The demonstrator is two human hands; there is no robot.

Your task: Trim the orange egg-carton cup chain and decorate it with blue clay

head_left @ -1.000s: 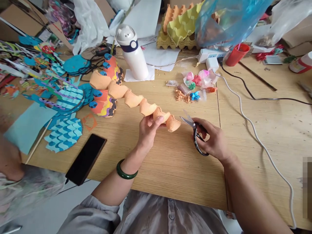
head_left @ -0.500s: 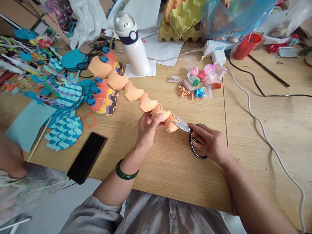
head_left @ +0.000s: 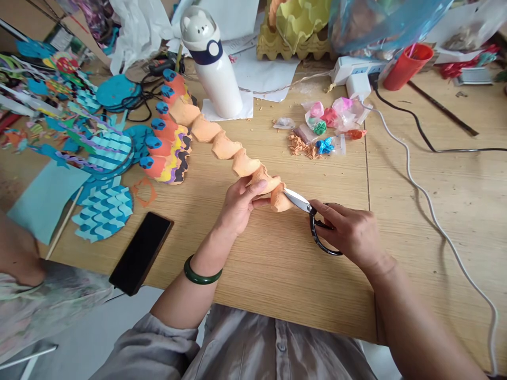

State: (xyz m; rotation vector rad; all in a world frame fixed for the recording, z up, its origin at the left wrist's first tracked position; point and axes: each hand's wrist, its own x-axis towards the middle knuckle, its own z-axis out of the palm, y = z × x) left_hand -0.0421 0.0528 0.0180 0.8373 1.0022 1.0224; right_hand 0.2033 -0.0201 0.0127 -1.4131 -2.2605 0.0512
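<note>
My left hand (head_left: 236, 208) grips an orange egg-carton strip (head_left: 244, 162) near its close end, thumb on top and fingers beneath. The strip is a row of several joined cups slanting away to the upper left. In my right hand (head_left: 346, 227) is a pair of scissors (head_left: 299, 200) with black handles. Their blades are now together, and the tips touch or nearly touch the edge of the nearest cup (head_left: 280, 199). Behind the strip's far end lies a painted egg-carton piece (head_left: 170, 153) in orange, yellow, purple and black with blue tips.
A black phone (head_left: 141, 253) lies left of my arm. A white bottle (head_left: 217, 74) stands at the back. Orange scraps (head_left: 303, 146) and small coloured bundles (head_left: 325, 146) lie beyond the scissors. A white cable (head_left: 428, 211) runs down the right. Another person's arm (head_left: 19, 250) rests at far left.
The scissor blades were apart over the nearest cup and have come together at its edge. The strip has shifted slightly to the right at its far end.
</note>
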